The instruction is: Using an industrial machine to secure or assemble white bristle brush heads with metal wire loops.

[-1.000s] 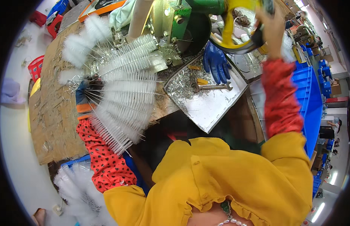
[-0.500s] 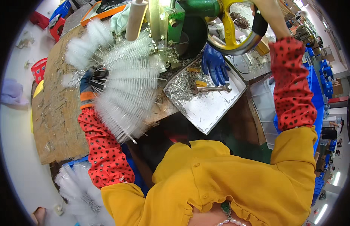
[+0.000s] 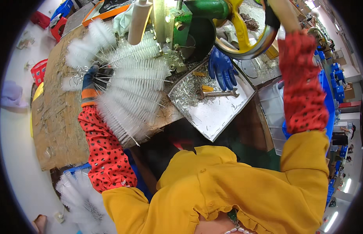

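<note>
A fan of white-bristled wire brushes [image 3: 136,80] spreads over the bench at the left. My left hand [image 3: 91,78], in a blue and orange glove, is closed round their twisted wire stems, with the looped ends sticking out to its left. At the upper right my bare right hand [image 3: 282,9] is by the black-covered part of the rim of a yellow-spoked handwheel [image 3: 242,33]. Its fingers run out of the picture at the top edge. The wheel belongs to a green machine [image 3: 182,27], which stands just beyond the brushes.
A white tray [image 3: 212,121] holds metal scraps, a wrench [image 3: 218,93] and a blue glove [image 3: 222,68]. The worn wooden bench [image 3: 52,128] lies at left, with more brushes [image 3: 83,199] below it. A clear plastic bin [image 3: 272,113] stands at right.
My right forearm has risen slightly toward the top edge, and the handwheel's black-covered part has moved up with it. My left hand and the brushes have shifted slightly up and left.
</note>
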`<control>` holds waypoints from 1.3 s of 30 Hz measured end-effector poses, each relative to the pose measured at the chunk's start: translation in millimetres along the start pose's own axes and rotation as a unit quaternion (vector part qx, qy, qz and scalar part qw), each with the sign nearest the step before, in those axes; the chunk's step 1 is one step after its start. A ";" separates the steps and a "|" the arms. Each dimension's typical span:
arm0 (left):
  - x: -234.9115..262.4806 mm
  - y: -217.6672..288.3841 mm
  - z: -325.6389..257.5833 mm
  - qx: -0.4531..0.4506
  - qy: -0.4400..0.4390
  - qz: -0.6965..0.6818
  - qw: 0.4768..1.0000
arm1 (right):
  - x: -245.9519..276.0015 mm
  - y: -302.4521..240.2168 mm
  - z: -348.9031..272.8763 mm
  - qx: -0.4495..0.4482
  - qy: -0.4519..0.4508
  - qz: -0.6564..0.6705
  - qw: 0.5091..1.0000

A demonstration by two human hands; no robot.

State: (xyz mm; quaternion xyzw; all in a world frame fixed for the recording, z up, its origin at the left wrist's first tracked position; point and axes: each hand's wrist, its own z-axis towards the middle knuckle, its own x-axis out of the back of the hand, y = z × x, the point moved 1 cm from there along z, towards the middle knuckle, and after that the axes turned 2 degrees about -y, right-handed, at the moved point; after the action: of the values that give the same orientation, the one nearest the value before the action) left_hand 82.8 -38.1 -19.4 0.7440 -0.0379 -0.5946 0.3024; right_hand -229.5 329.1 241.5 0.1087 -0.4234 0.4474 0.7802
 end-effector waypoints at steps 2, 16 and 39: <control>-2.5 4.3 3.0 -0.008 -0.002 0.019 1.000 | -16.2 18.2 -70.1 -0.122 -0.006 0.122 0.985; 12.5 1.6 -22.3 -0.065 -0.150 -0.088 0.983 | -3.7 -30.7 -76.6 -0.067 0.124 0.183 0.973; -11.5 -16.0 -34.6 -0.182 -0.079 -0.106 0.974 | 24.7 -41.9 12.6 -0.006 -0.060 0.052 0.997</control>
State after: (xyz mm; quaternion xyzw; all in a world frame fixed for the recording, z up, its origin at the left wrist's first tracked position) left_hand 106.0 -6.3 -13.6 0.6273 0.1262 -0.6769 0.3637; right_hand -197.6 313.0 276.8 0.1088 -0.4774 0.4775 0.7295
